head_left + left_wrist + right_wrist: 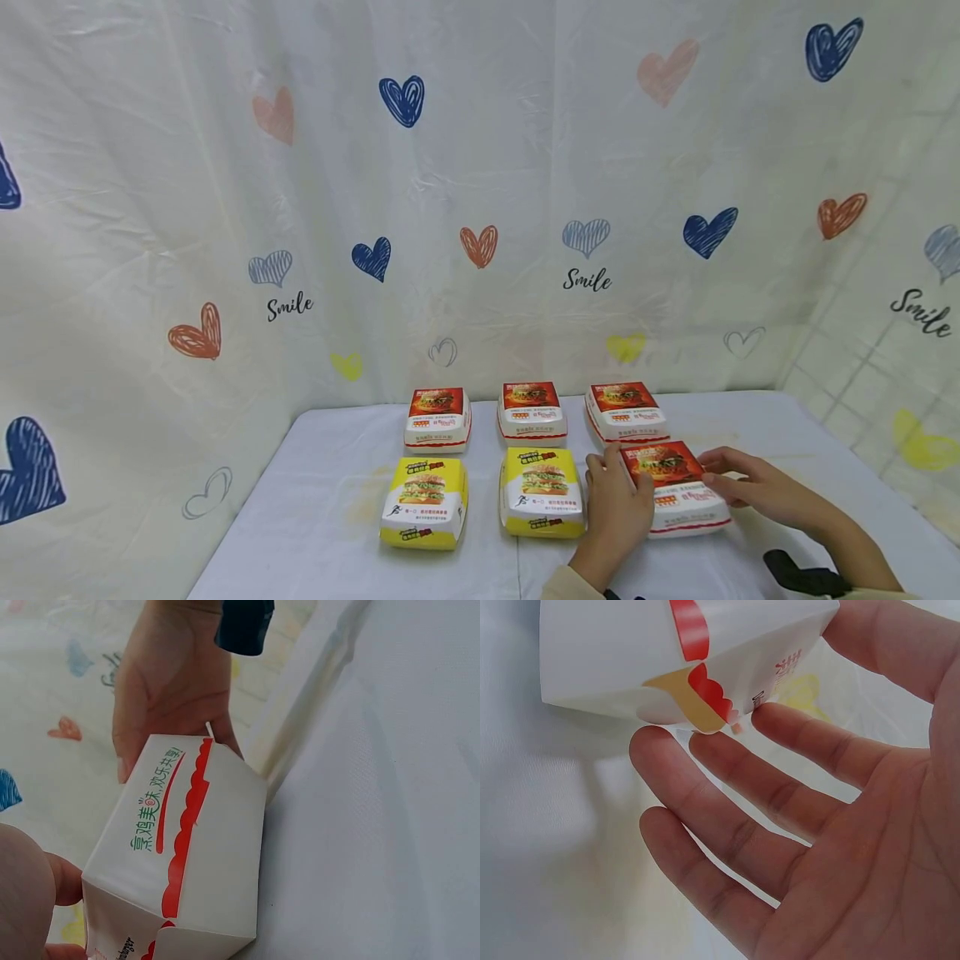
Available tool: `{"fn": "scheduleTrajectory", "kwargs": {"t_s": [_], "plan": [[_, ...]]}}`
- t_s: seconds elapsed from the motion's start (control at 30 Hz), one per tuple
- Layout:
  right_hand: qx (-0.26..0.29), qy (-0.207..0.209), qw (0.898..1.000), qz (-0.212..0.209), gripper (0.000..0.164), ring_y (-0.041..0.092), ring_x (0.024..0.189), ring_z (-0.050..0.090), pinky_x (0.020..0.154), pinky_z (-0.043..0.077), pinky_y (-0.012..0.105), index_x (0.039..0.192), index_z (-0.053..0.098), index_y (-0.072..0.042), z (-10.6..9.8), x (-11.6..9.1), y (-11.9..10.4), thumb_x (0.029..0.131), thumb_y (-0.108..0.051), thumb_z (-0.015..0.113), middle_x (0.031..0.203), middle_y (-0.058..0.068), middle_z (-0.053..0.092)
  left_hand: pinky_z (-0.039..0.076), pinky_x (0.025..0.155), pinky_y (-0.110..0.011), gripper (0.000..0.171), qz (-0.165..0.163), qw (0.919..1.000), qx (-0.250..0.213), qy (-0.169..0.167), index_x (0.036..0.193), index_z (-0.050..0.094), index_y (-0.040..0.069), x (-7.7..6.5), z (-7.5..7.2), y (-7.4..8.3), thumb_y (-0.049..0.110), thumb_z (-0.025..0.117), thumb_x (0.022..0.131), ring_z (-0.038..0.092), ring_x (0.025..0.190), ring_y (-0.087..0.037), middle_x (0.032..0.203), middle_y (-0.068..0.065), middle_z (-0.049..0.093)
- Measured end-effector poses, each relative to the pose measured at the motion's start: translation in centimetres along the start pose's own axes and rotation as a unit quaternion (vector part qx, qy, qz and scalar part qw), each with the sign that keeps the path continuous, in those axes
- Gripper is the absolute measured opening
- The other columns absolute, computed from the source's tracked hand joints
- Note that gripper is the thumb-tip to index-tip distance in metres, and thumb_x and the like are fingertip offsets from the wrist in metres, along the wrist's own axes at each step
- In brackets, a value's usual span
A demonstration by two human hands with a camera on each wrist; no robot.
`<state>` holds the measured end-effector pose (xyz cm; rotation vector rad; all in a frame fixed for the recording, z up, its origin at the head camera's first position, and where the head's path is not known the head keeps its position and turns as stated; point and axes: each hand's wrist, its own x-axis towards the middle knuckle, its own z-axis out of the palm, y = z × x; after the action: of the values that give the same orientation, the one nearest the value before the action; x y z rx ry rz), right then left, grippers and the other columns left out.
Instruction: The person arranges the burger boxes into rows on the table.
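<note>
A red-and-white burger box (671,500) lies at the near right of the table, between my two hands. My left hand (617,504) touches its left side; in the left wrist view the thumb and finger tips (66,879) meet the box's end. On the opposite side, my right hand (765,483) has its fingertips against the box. The right wrist view shows that palm turned toward the box (630,645), with the fingers spread and fairly straight and two of them apart from the carton. A red scalloped stripe runs round the box's side, and its lid is closed.
Three more red-and-white burger boxes (531,414) stand in a back row. Two yellow burger boxes (425,502) sit in the front row, one close beside my left hand. A white cloth covers the table (300,517); a heart-patterned curtain (480,167) hangs behind.
</note>
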<state>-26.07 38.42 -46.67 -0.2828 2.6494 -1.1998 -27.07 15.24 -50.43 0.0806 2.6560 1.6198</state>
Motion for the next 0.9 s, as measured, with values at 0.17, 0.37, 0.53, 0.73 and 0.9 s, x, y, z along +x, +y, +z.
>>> {"fn": "scheduleTrajectory", "kwargs": {"t_s": [0.17,0.37,0.53,0.73,0.9], "plan": [[0.008,0.001,1.000,0.010,0.048,0.027,0.110,0.060,0.078,0.056,0.037,0.138,0.051,0.003,0.13,0.16,-0.31,0.104,-0.031,0.055,0.130,0.024,0.061,0.050,0.101,-0.049,0.060,0.013,0.9999,0.003,0.003,0.146,0.048,0.021,-0.13,0.00,-0.07,0.038,0.070,0.093,0.047,0.119,-0.018,0.126,-0.004,0.045],[0.006,-0.001,1.000,0.000,0.046,0.029,0.111,0.060,0.078,0.056,0.037,0.137,0.051,0.004,0.31,0.09,-0.52,0.104,-0.029,0.055,0.129,0.025,0.061,0.050,0.100,-0.046,0.061,0.021,0.9997,0.006,0.011,0.147,0.047,0.021,-0.26,0.04,-0.10,0.038,0.068,0.093,0.045,0.116,-0.016,0.124,-0.003,0.045],[0.006,0.001,1.000,0.006,0.047,0.028,0.110,0.060,0.079,0.056,0.038,0.137,0.051,0.003,0.38,0.12,-0.61,0.104,-0.030,0.056,0.129,0.024,0.061,0.049,0.101,-0.046,0.060,0.021,0.9997,0.004,0.010,0.148,0.047,0.022,-0.31,-0.04,0.00,0.037,0.068,0.094,0.045,0.117,-0.016,0.126,-0.004,0.045],[0.008,0.002,1.000,0.009,0.047,0.029,0.109,0.062,0.079,0.057,0.039,0.136,0.052,0.003,0.45,0.20,-0.64,0.104,-0.030,0.056,0.129,0.024,0.061,0.050,0.100,-0.046,0.060,0.027,0.9996,0.003,0.011,0.148,0.047,0.021,-0.41,-0.12,0.10,0.035,0.068,0.094,0.044,0.116,-0.017,0.126,-0.004,0.045],[0.006,0.002,1.000,0.014,0.049,0.029,0.109,0.062,0.080,0.057,0.039,0.136,0.052,0.003,0.39,0.22,-0.74,0.103,-0.032,0.057,0.129,0.024,0.061,0.050,0.098,-0.045,0.061,0.026,0.9996,0.008,0.011,0.149,0.046,0.022,-0.40,-0.12,0.09,0.038,0.067,0.094,0.044,0.116,-0.016,0.126,-0.004,0.044]]}}
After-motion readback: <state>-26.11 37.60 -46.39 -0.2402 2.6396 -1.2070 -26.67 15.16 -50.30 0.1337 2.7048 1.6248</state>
